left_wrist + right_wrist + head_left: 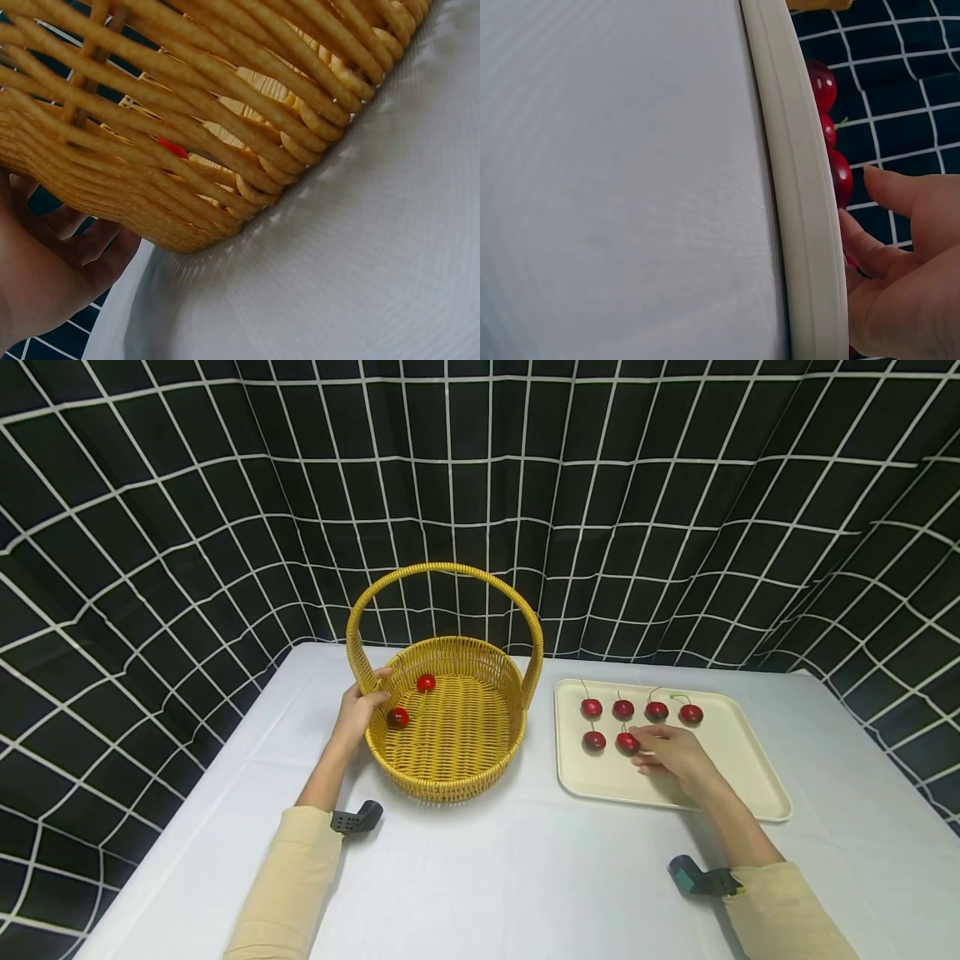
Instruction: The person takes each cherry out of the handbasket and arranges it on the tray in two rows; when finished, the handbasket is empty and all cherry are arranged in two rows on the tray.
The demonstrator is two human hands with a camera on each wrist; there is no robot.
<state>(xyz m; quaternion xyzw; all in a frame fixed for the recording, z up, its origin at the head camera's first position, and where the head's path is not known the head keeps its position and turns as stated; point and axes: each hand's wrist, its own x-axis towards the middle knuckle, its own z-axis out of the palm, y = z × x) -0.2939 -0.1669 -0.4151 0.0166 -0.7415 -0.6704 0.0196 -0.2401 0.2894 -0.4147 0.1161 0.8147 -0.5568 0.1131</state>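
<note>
A yellow wicker basket (442, 789) with a tall arched handle stands on the table. My left hand (360, 706) grips its left side where the handle meets the rim. From below, the left wrist view shows the left hand (60, 262) curled against the weave (187, 172). Two red cherries lie inside, one near the back (426, 682) and one at the left (397, 718). Over a cream tray (675, 789), my right hand (671, 753) reaches to a front-row cherry (626, 744). In the right wrist view its thumb (889, 187) stands apart from the nearest cherry (841, 178).
Several other cherries lie on the tray, among them a front-left one (594, 742) and a back-right one (690, 714). A white cloth (510, 877) covers the table. Black curtain with a white grid (480, 485) hangs behind and at both sides.
</note>
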